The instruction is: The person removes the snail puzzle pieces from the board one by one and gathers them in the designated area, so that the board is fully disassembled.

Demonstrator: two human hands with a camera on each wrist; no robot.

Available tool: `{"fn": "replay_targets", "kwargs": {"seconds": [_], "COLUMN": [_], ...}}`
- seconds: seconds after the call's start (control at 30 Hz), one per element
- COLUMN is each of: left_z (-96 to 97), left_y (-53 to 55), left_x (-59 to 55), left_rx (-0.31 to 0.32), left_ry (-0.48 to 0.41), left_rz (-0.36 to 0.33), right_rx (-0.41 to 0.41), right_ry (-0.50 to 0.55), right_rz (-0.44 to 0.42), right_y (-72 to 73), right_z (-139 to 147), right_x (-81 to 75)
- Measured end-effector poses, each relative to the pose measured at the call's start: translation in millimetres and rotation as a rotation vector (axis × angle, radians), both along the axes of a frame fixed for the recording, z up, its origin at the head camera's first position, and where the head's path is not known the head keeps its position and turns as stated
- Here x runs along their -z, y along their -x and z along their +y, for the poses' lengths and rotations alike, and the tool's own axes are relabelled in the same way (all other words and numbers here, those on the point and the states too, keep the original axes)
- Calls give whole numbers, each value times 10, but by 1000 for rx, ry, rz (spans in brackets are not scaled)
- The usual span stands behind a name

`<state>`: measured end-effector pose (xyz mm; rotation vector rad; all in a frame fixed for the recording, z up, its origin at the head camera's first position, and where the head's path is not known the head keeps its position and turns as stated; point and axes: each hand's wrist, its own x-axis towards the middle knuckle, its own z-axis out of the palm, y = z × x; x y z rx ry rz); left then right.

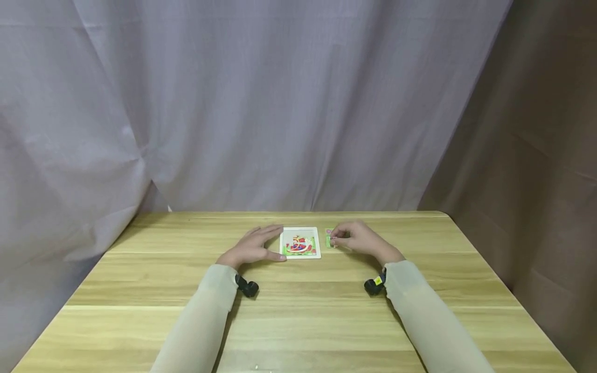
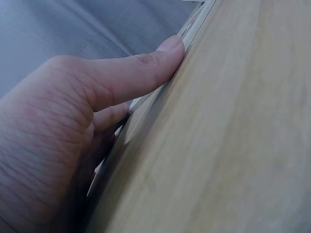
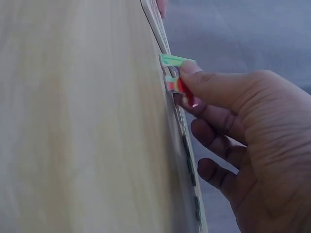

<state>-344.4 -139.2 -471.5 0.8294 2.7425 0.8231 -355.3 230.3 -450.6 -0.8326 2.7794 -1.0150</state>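
Observation:
A white-framed puzzle board (image 1: 319,243) lies on the table, with a colourful picture in its lower part and a bare pale area above. My left hand (image 1: 254,246) rests at its left side, fingers stretched to the upper corner and thumb on the lower one. In the left wrist view the thumb (image 2: 141,73) touches the board's edge. Just right of the board, my right hand (image 1: 361,240) pinches a puzzle piece (image 3: 176,85) coloured green, red and yellow between thumb and index finger. Its remaining fingers are loosely bent, and the thumb hides part of the piece.
Beside the board, a pink and green patch (image 1: 328,232) shows by the right fingertips. The wooden table (image 1: 298,321) reaches back to a grey curtain (image 1: 242,103); a darker curtain (image 1: 536,181) hangs on the right. Small black cameras (image 1: 247,286) sit on both wrists.

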Motion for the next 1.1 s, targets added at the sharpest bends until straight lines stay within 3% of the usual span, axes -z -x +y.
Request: {"fn": "replay_targets", "kwargs": {"seconds": [0.63, 0.87, 1.1], "left_z": [18, 28, 15], "left_y": [-34, -46, -16], "left_x": [-57, -23, -47], "left_rx": [3, 1, 7], "left_ry": [-9, 7, 6], "left_rz": [4, -4, 7], "right_rx": [-63, -36, -29], "right_ry": [-60, -51, -54], "right_rz": [202, 129, 125], "right_y": [8, -24, -8], "right_z": [2, 29, 21], "right_x": [37, 68, 48]}}
